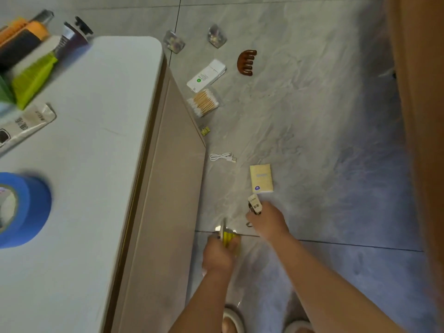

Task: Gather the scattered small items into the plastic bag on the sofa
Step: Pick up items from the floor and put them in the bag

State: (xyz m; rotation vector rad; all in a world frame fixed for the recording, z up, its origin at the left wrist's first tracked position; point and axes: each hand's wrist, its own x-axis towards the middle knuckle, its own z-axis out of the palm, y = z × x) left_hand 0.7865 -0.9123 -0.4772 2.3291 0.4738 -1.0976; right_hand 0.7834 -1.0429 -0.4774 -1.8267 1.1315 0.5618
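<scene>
Her right hand (266,221) pinches a small tube (254,204); the left hand (219,252) grips yellow items (229,239). The yellow packet (262,179) lies on the floor (312,131) just beyond the right hand, long axis pointing away. No bag visible.

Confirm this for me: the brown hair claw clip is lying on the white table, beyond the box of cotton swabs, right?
Not quite. In the head view the brown hair claw clip lies on the grey tiled floor, not the table, beyond the box of cotton swabs.
</scene>
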